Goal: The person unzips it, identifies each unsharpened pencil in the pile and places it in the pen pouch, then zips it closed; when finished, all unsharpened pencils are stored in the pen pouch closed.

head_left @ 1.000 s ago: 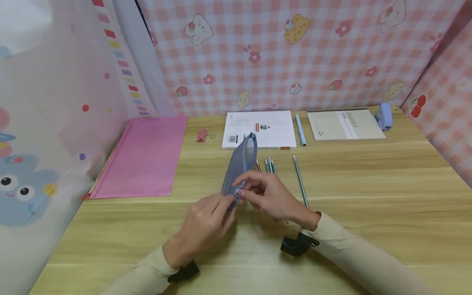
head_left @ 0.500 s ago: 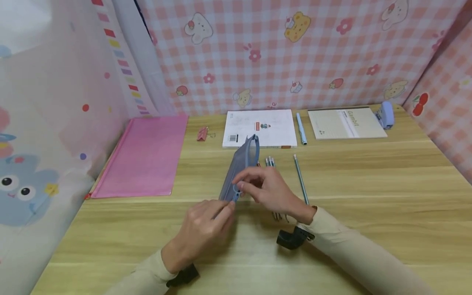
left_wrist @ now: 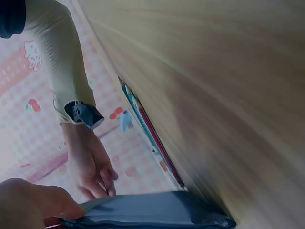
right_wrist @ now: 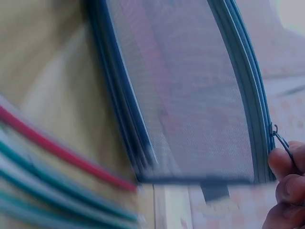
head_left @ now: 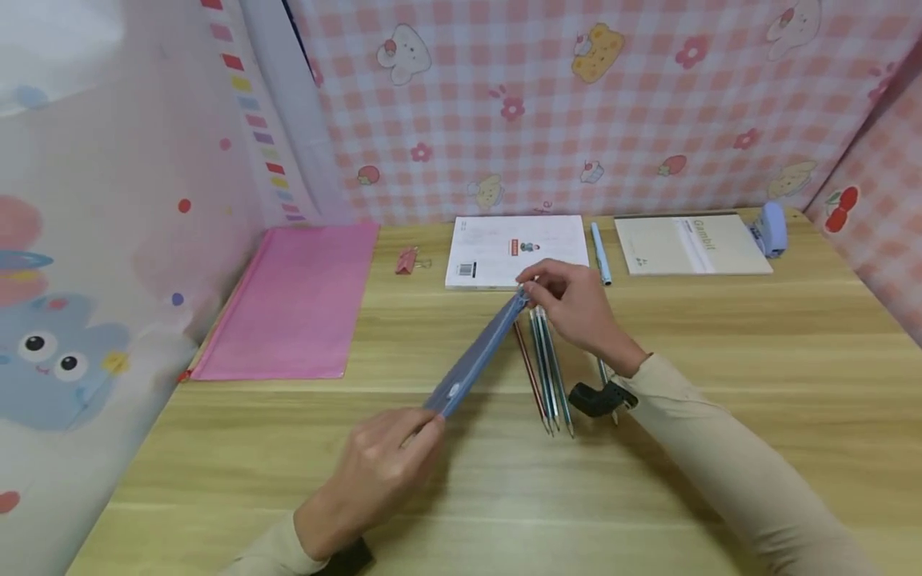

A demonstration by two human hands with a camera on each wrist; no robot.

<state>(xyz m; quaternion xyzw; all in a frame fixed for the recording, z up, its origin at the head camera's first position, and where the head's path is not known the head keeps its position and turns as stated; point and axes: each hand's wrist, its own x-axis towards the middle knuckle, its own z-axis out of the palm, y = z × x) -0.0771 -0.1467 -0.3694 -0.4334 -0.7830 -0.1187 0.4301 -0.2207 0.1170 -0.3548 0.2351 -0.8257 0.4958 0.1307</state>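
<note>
A blue mesh zipper pouch (head_left: 471, 360) stands on edge, slanting away over the middle of the table. My left hand (head_left: 382, 460) grips its near end between thumb and fingers. At the far end, my right hand (head_left: 579, 308) pinches the zipper pull, whose loop (right_wrist: 284, 143) shows at the fingertips in the right wrist view. The zipper edges (right_wrist: 248, 105) lie together along the part seen there. Beside the pouch, to its right, lie a red pencil (head_left: 529, 372) and several green pencils (head_left: 549, 372). Another pencil (head_left: 603, 370) is partly hidden by my right wrist.
A pink folder (head_left: 288, 304) lies at the left. Along the back are a pink binder clip (head_left: 406, 261), a white book (head_left: 490, 248), a light blue pen (head_left: 600, 254), a notebook (head_left: 663, 244) and a purple stapler-like object (head_left: 773, 230). Printed cloth walls enclose the table.
My right hand has drawn the zipper pull from the near end to the far end of the pouch, and the gaping top has come together. My left hand keeps its grip.
</note>
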